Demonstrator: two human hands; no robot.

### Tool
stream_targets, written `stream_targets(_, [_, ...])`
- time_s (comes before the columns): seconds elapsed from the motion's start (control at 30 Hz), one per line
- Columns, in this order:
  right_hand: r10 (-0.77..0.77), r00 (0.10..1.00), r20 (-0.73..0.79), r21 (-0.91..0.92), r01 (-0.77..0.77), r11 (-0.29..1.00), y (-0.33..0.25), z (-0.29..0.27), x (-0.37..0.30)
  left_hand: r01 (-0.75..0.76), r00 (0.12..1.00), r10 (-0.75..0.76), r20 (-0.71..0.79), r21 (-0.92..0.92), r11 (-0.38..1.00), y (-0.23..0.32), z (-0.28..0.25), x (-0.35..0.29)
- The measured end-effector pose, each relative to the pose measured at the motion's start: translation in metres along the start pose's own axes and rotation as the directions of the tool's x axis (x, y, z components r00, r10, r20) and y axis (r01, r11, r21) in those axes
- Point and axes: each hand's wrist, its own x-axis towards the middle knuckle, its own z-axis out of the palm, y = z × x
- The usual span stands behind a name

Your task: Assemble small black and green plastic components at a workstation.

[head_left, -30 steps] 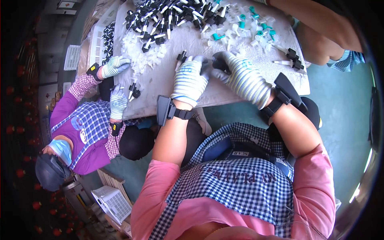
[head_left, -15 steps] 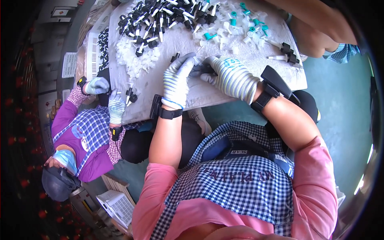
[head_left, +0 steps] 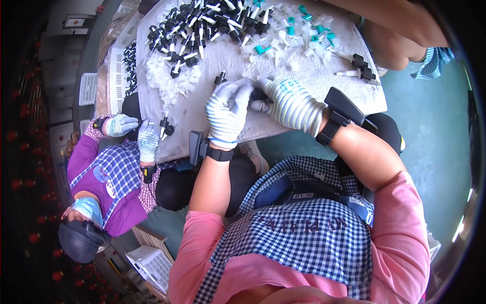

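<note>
My left hand point(head_left: 226, 112) and my right hand point(head_left: 293, 105), both in white gloves with thin stripes, meet over the near part of the table. In my right hand's curled fingers is a black cap point(head_left: 259, 95), mostly hidden by the glove. The left fingertips are pinched together right beside it; what they hold, if anything, is hidden. Just beyond the left hand, another black cap point(head_left: 219, 78) lies on the tabletop point(head_left: 212, 66). A heap of black caps with white stems point(head_left: 200, 30) covers the far side.
Small translucent white parts point(head_left: 164, 81) are piled at left. Clear and teal pieces point(head_left: 288, 35) lie scattered at far right, near a few black caps point(head_left: 360, 68). A masked co-worker's gloved hand point(head_left: 148, 139) works at the left table edge; another person's arm point(head_left: 400, 20) reaches across the top right.
My left hand has dropped slightly toward me, and its fingers have shifted beside the right hand. The co-worker's hands at left have moved a little.
</note>
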Motion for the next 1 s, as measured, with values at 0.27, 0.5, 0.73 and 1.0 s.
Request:
stream_targets(0.27, [-0.309,0.950,-0.048,-0.018,0.309,0.951,-0.005,0.033,-0.006,0.678,0.731,-0.577,0.364,-0.475,0.561,0.026,-0.015,0.018])
stream_targets(0.5, [-0.353,0.935,-0.030,-0.024,0.352,0.936,0.001,0.037,-0.015,0.429,0.826,-0.416,0.380,0.056,0.902,0.027,0.004,0.015])
stream_targets(0.73, [-0.325,0.945,-0.034,0.010,0.326,0.945,-0.001,0.041,-0.016,0.298,0.895,-0.341,0.287,0.185,0.937,0.028,0.009,0.018])
stream_targets(1.0, [-0.323,0.946,0.010,-0.032,0.323,0.946,-0.005,0.035,-0.016,0.186,0.938,-0.212,0.274,0.116,0.976,0.016,0.008,0.015])
